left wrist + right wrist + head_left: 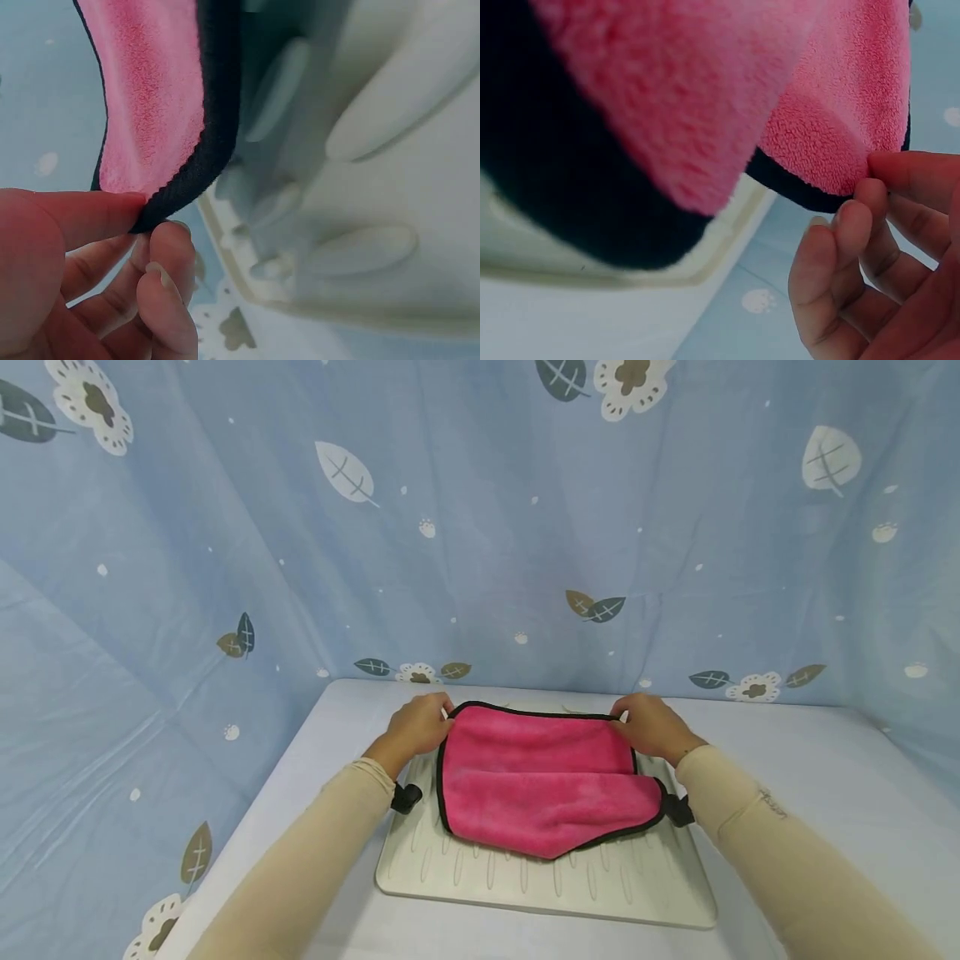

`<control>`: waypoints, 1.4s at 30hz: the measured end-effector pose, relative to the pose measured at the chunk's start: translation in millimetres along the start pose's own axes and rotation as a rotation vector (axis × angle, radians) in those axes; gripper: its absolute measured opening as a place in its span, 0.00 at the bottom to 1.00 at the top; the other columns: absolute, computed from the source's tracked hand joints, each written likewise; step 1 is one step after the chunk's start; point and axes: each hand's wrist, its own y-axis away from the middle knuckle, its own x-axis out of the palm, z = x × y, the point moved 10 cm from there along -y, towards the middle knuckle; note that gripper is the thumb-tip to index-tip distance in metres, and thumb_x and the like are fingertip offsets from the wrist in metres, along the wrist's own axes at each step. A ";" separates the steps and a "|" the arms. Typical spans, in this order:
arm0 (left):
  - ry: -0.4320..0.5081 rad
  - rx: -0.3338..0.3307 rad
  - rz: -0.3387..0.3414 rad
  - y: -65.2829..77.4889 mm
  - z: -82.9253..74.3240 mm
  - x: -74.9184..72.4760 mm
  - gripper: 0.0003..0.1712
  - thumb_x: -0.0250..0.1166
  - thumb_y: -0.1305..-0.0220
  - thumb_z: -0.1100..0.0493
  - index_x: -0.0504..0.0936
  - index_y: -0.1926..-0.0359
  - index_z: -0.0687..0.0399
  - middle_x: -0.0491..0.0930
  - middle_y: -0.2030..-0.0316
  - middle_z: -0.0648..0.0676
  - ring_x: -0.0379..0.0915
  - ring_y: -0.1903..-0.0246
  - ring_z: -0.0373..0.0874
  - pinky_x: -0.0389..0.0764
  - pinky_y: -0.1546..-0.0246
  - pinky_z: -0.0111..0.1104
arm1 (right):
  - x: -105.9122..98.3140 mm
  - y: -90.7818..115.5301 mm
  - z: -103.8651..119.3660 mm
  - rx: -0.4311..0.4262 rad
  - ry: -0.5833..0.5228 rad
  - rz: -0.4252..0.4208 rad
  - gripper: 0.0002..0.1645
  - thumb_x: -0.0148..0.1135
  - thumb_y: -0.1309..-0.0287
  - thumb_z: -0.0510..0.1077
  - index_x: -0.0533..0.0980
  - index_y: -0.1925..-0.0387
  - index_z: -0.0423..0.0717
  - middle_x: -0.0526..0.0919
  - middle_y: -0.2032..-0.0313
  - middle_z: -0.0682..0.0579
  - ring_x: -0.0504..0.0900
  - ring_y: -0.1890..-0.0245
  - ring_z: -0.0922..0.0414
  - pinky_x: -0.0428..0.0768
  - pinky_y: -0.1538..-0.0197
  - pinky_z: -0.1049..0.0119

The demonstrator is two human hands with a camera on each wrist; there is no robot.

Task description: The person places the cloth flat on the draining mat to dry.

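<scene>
A pink plush towel point(540, 747) with black edging spans the space between both hands, over a cream ridged board point(525, 893). My left hand point(422, 723) pinches its far left corner; in the left wrist view, thumb and fingers point(171, 255) meet on the black trim. At the far right corner, my right hand point(651, 725) pinches the towel the same way, seen close up in the right wrist view with its fingers point(817, 262) at the dark edge. A fold crosses the towel's middle, and its near part hangs toward a blunt point low in front.
The board lies on a white table point(795, 793). Blue curtain cloth point(480, 543) printed with leaves and flowers rises behind the table and along its left side. Dark wrist straps point(406, 798) show at both wrists, below the beige sleeves point(315, 835).
</scene>
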 end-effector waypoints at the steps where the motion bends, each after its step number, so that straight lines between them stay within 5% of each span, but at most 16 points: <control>1: -0.005 -0.003 0.004 -0.7 0.1 1.5 0.12 0.62 0.30 0.52 0.80 0.50 0.50 0.83 0.61 0.51 0.78 0.68 0.45 0.76 0.69 0.38 | 1.4 -0.7 -0.4 0.005 0.004 0.004 0.14 0.61 0.37 0.41 0.83 0.56 0.34 0.82 0.74 0.47 0.76 0.76 0.56 0.74 0.72 0.64; 8: -0.024 -0.031 0.026 -2.5 2.8 9.8 0.14 0.63 0.31 0.52 0.80 0.49 0.51 0.84 0.61 0.51 0.78 0.66 0.46 0.77 0.65 0.41 | 17.1 -2.4 -7.2 0.072 0.045 0.100 0.17 0.59 0.35 0.44 0.81 0.51 0.36 0.85 0.56 0.37 0.82 0.61 0.48 0.80 0.55 0.50; 12: -0.005 -0.037 0.039 3.1 3.3 11.0 0.16 0.62 0.30 0.52 0.80 0.46 0.52 0.84 0.59 0.51 0.80 0.64 0.46 0.78 0.63 0.42 | 20.1 5.6 -5.5 0.059 0.026 0.130 0.19 0.58 0.34 0.44 0.80 0.48 0.37 0.86 0.60 0.41 0.83 0.64 0.51 0.80 0.55 0.51; 19: 0.049 -0.017 0.036 27.2 0.4 10.5 0.23 0.61 0.30 0.49 0.77 0.38 0.50 0.86 0.56 0.50 0.81 0.64 0.43 0.78 0.67 0.38 | 7.7 43.3 6.8 -0.034 -0.057 0.047 0.18 0.59 0.34 0.41 0.77 0.46 0.36 0.84 0.64 0.42 0.81 0.70 0.55 0.78 0.67 0.61; 24: 0.076 0.006 0.030 50.7 -1.0 8.5 0.26 0.62 0.30 0.48 0.73 0.35 0.49 0.86 0.58 0.49 0.80 0.66 0.41 0.77 0.68 0.36 | 2.3 77.4 19.8 -0.099 -0.092 -0.045 0.16 0.61 0.35 0.38 0.79 0.48 0.37 0.84 0.64 0.48 0.81 0.66 0.57 0.78 0.67 0.64; 27: 0.100 0.023 0.026 65.7 -3.6 7.3 0.21 0.62 0.31 0.48 0.77 0.40 0.48 0.84 0.62 0.48 0.76 0.70 0.41 0.74 0.70 0.34 | 2.8 94.8 26.3 -0.133 -0.104 -0.080 0.15 0.62 0.36 0.38 0.80 0.49 0.38 0.85 0.63 0.50 0.81 0.63 0.57 0.79 0.64 0.65; 30: 0.120 0.054 0.026 79.7 -9.0 8.2 0.09 0.63 0.31 0.49 0.80 0.56 0.46 0.79 0.72 0.46 0.70 0.77 0.40 0.70 0.74 0.33 | 6.6 106.3 30.6 -0.154 -0.121 -0.079 0.15 0.64 0.37 0.38 0.81 0.49 0.39 0.85 0.62 0.52 0.81 0.62 0.58 0.80 0.63 0.66; 33: 0.127 0.096 0.029 91.9 -15.7 10.6 0.10 0.64 0.32 0.49 0.76 0.69 0.45 0.73 0.80 0.46 0.65 0.81 0.40 0.66 0.77 0.32 | 11.9 113.0 35.0 -0.174 -0.135 -0.074 0.15 0.65 0.39 0.37 0.81 0.50 0.39 0.84 0.62 0.54 0.81 0.62 0.60 0.80 0.62 0.68; 42: 0.059 0.109 0.040 110.9 -20.6 13.8 0.10 0.66 0.33 0.47 0.75 0.66 0.44 0.71 0.81 0.44 0.65 0.82 0.40 0.65 0.78 0.33 | 24.3 124.5 51.5 -0.224 -0.128 -0.060 0.13 0.69 0.41 0.39 0.83 0.53 0.44 0.85 0.55 0.51 0.84 0.55 0.56 0.84 0.54 0.62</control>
